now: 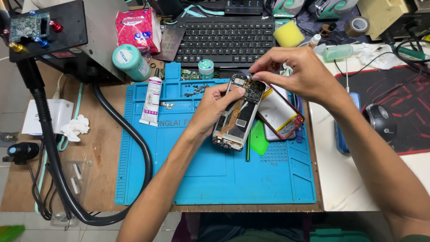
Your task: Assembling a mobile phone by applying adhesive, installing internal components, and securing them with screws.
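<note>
Opened phone (pixel 236 115), its back off and its boards and flex cable showing, was held tilted just above the blue work mat (pixel 215 170), over the mat's upper right part. The left hand (pixel 214 107) was clamped around the phone's left edge, thumb lying on its upper face. The right hand (pixel 299 71) reached in from the right, its thumb and forefinger pinched together on a small part at the phone's top corner; what they gripped was too small to tell.

Right of the phone, on the mat, lay a red-framed phone back (pixel 281 115), partly hidden beneath the right hand. A green plastic pick (pixel 259 138) lay just below that, beside the phone's lower end. Left of the phone on the mat lay a white tube (pixel 151 101) and some loose small parts (pixel 195 91). Beyond the mat's top edge stood a small round tin (pixel 206 68), a teal-capped bottle (pixel 131 62) and a black keyboard (pixel 225 40). A thick black hose (pixel 134 134) curved along the mat's left edge.
</note>
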